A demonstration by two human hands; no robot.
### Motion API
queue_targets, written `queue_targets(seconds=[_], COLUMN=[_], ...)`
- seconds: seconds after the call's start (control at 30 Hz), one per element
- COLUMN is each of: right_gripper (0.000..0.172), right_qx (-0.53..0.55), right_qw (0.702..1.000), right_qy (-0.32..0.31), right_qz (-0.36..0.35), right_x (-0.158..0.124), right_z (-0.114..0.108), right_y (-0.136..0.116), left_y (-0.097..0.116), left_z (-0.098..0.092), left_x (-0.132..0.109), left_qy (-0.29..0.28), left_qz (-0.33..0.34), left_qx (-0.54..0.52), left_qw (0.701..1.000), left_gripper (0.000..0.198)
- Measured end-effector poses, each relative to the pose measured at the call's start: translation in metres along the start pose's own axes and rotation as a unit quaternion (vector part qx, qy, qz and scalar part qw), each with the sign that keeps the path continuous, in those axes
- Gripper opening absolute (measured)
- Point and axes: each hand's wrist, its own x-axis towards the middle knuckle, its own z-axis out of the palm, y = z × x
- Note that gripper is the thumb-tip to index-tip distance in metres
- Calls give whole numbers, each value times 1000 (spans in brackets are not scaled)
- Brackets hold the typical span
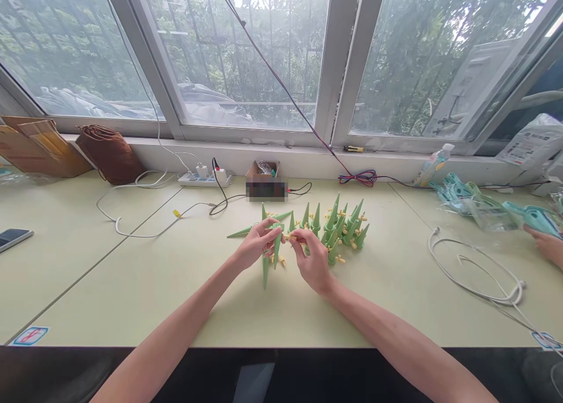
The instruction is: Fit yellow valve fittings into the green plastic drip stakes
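Note:
Between the fingers of my left hand (258, 242) is a green plastic spike (277, 249), its tip pointing down. My right hand (311, 256) pinches a small yellow valve (288, 236) against the side of the spike's wide end; the fingers partly cover the joint. Loose green spikes (265, 274) lie on the table around my left hand, and a yellow valve piece (282, 263) lies just below. Beyond my right hand, several green spikes (333, 215) stand tip up in a cluster, many with yellow valves at their sides.
A power strip (204, 179), a small open box (266, 174) and a coiled cable (358, 178) lie along the back. White cable loops (477, 268) are at the right, near another person's hand (545, 246) and teal items (460, 195). A phone (14, 237) sits far left.

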Motion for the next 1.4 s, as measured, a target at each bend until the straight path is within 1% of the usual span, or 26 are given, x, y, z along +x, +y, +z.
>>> queue_targets(seconds=[0.17, 0.3, 0.57, 0.9, 1.0, 1.13, 1.27, 1.4], right_gripper=[9, 8, 6, 6, 4, 5, 8, 10], right_qx=[6, 6, 8, 37, 42, 47, 30, 24], right_qw=[1000, 1000, 1000, 998, 997, 995, 996, 997], right_qy=[2, 4, 0, -1, -4, -10, -8, -11], right_qz=[4, 3, 7, 48, 69, 84, 81, 69], right_x=[-1, 0, -1, -1, -1, -2, -1, 0], right_z=[0, 0, 2, 0, 0, -1, -3, -5], right_y=[0, 0, 1, 1, 2, 2, 0, -2], left_y=[2, 2, -2, -4, -3, -1, -3, -13], left_z=[2, 3, 1, 4, 6, 10, 14, 17], left_x=[-1, -2, -2, -3, -5, -8, -10, -10], left_qy=[-35, -59, -67, -78, -75, -59, -45, -26], left_qz=[-15, -17, -4, 7, 15, 22, 39, 64], left_qx=[-32, -25, 20, 47, 65, 92, 119, 137], left_qw=[999, 998, 998, 996, 995, 994, 991, 988], left_gripper=[38, 36, 32, 29, 31, 33, 36, 34])
